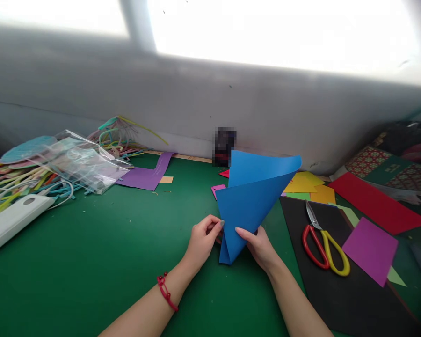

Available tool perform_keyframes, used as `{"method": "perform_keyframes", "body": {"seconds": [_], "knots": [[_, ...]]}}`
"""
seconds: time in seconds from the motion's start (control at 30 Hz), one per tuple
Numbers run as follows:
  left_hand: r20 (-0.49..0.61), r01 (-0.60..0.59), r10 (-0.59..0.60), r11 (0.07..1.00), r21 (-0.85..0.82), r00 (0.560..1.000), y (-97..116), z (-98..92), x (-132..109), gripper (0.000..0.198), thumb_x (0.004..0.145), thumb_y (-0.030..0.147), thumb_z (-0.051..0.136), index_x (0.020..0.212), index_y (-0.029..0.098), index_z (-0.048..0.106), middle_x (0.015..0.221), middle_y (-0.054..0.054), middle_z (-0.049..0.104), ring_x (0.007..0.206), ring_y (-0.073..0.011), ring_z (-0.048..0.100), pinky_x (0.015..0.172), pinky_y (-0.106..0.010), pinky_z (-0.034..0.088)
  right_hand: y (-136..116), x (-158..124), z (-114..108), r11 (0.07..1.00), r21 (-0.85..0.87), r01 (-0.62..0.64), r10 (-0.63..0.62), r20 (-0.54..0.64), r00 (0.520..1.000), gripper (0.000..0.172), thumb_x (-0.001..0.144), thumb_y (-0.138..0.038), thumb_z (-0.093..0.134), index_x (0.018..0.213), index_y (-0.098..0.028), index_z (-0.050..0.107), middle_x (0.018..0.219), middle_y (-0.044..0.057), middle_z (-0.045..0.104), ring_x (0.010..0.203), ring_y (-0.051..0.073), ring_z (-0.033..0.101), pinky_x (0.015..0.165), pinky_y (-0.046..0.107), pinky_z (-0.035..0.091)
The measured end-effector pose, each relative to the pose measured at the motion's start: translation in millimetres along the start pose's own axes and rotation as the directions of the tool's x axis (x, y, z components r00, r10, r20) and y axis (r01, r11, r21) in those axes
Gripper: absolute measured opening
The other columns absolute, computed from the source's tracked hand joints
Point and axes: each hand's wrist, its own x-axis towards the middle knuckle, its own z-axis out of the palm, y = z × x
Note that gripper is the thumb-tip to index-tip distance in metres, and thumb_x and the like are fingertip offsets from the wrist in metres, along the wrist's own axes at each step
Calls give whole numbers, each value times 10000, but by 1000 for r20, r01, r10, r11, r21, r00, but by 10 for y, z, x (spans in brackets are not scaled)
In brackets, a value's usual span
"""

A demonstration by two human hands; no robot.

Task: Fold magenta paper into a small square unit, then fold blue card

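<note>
A sheet of blue paper [250, 201], curled into a cone shape, stands between my two hands above the green table. Its wide end points up and to the right, its narrow end down. My left hand [206, 236] pinches the left edge of the sheet between thumb and fingers. On the right side, my right hand [261, 245] grips the lower part, thumb in front and the other fingers hidden behind the paper. A red cord bracelet [166, 292] circles my left wrist.
Scissors [325, 248] with red and yellow handles lie on black paper [319, 292] at the right, near purple paper [372, 248] and red paper [375, 201]. Craft stems [122, 140], a clear plastic bag [94, 168] and a white device [17, 222] occupy the left. A grey wall [182, 98] rises behind.
</note>
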Motion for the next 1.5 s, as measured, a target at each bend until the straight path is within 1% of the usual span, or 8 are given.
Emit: {"method": "perform_keyframes", "body": {"seconds": [0.2, 0.5, 0.67, 0.9, 1.07, 1.33, 1.4, 1.5], "knots": [[-27, -3, 3, 1000, 10, 1000, 13, -33, 2, 265, 770, 397, 555, 665, 156, 522, 598, -16, 626, 549, -125, 576, 521, -222, 442, -24, 9, 6, 999, 45, -13, 15, -58, 998, 477, 657, -315, 706, 1087, -151, 583, 1068, 93, 649, 1015, 294, 572, 873, 409, 455], [-13, -19, 19, 1000, -23, 1000, 34, -5, -4, 227, 766, 382, 559, 851, 172, 565, 756, -18, 614, 651, -139, 571, 505, -211, 443, -15, -20, 10, 996, -88, 22, -15, 81, 997, 478, 665, -289, 708, 1110, -171, 579, 1062, 87, 651, 983, 283, 587, 860, 421, 456], [-12, -19, 19, 999, -29, 1000, 2, -6, 3, 226, 776, 386, 547, 724, 167, 536, 601, 20, 558, 534, -113, 534, 499, -215, 446, -31, -35, -14, 995, -93, -18, 34, 175, 984, 455, 672, -287, 705, 1097, -172, 587, 1110, 98, 624, 1024, 288, 561, 891, 425, 435], [43, 28, -25, 998, -58, 999, -17, -10, -4, 274, 791, 413, 518, 671, 168, 487, 548, 26, 543, 509, -119, 541, 507, -227, 453, -23, 22, -30, 996, 88, 34, -35, 8, 999, 563, 744, -345, 630, 1257, -201, 447, 1207, 102, 560, 1094, 299, 514, 894, 436, 432], [16, 4, -2, 992, -122, 1000, -33, -32, 32, 223, 772, 360, 564, 866, 158, 570, 754, -18, 618, 713, -140, 570, 646, -223, 453, 0, 16, -62, 998, 58, 5, -10, 85, 996, 544, 722, -313, 663, 1224, -184, 497, 1175, 105, 583, 1085, 303, 518, 937, 458, 383], [-10, 80, -81, 991, -104, 997, -54, -85, 82, 257, 746, 400, 585, 720, 149, 537, 560, 37, 513, 517, -80, 453, 512, -184, 370, 4, 17, -106, 993, 113, -43, 16, 224, 974, 518, 757, -541, 529, 1127, -183, 581, 1204, 94, 564, 1171, 293, 437, 978, 451, 327], [25, 106, -104, 990, -97, 994, -43, -82, 76, 292, 751, 425, 569, 672, 152, 500, 517, 52, 455, 494, -76, 424, 505, -187, 361, 41, 53, -139, 972, 223, -72, 30, 185, 982, 593, 769, -637, 400, 1115, -192, 583, 1197, 91, 568, 1190, 292, 415, 969, 461, 333], [154, 154, -140, 985, -81, 978, -13, -53, 37, 326, 751, 440, 560, 638, 151, 463, 519, 55, 417, 490, -70, 395, 495, -187, 346, 115, 112, -210, 955, 277, -100, 94, 35, 995, 425, 771, -547, 493, 1057, -249, 596, 1157, 50, 597, 1153, 276, 455, 950, 449, 355]]}}
